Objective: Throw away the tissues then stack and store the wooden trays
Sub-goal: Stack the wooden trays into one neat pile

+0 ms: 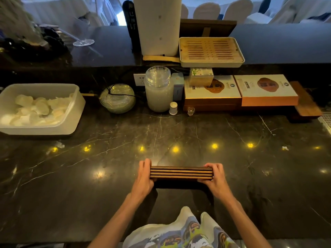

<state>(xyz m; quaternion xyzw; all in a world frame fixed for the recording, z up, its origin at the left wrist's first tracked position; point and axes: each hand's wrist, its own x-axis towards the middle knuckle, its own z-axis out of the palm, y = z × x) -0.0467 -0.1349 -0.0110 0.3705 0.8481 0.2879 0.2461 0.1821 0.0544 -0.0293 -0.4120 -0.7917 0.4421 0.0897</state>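
The wooden trays [181, 173] sat in a neat stack of four near the front edge of the dark marble counter [179, 133], roughly at its middle, seen edge-on. The left hand [144, 178] clasped the stack's left end, fingers curled over the top, and the right hand [215, 178] clasped its right end the same way. Whether the stack rested on the stone or was lifted just clear of it could not be told. Farther back, by the counter's left edge, a white plastic tub [75, 111] held a heap of pale, round, translucent pieces. Along the back edge stood a round glass bowl [117, 98] with a black cord across it, then a lidded glass jar [158, 89] full of something whitish, a small white bottle [173, 108] just beside its base, and two flat gift boxes [240, 92] side by side. On the raised ledge behind them lay a slatted bamboo tray [211, 51] in a white frame, next to a tall white cylinder [157, 25].
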